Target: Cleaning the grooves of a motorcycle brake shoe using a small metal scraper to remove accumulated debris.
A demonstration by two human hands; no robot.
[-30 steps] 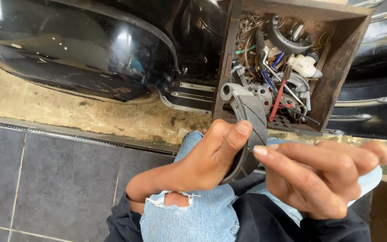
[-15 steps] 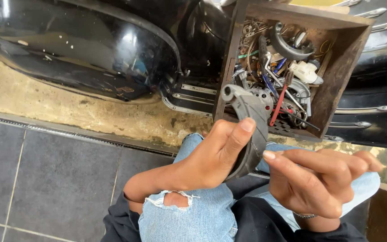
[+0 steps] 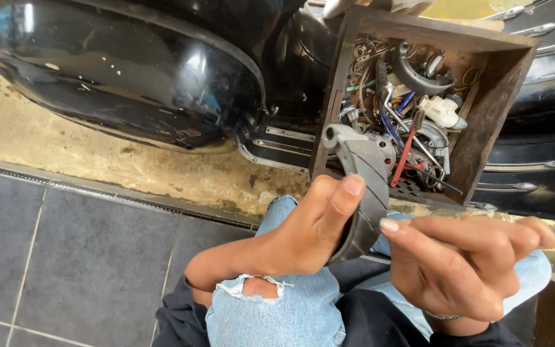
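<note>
Grey, curved brake shoe (image 3: 364, 193) sits in the left hand (image 3: 303, 231), fingers wrapped around it, held above the torn-jeans knees in front of the wooden box (image 3: 483, 128) of metal parts. Just beside it, the right hand (image 3: 464, 263) has thumb and forefinger pinched together; what they pinch cannot be told

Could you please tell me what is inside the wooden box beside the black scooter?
The wooden box holds tangled metal parts: a curved brake shoe, a red-handled tool, a white plastic part, and wires. The box's bottom and anything lower are covered.
</note>
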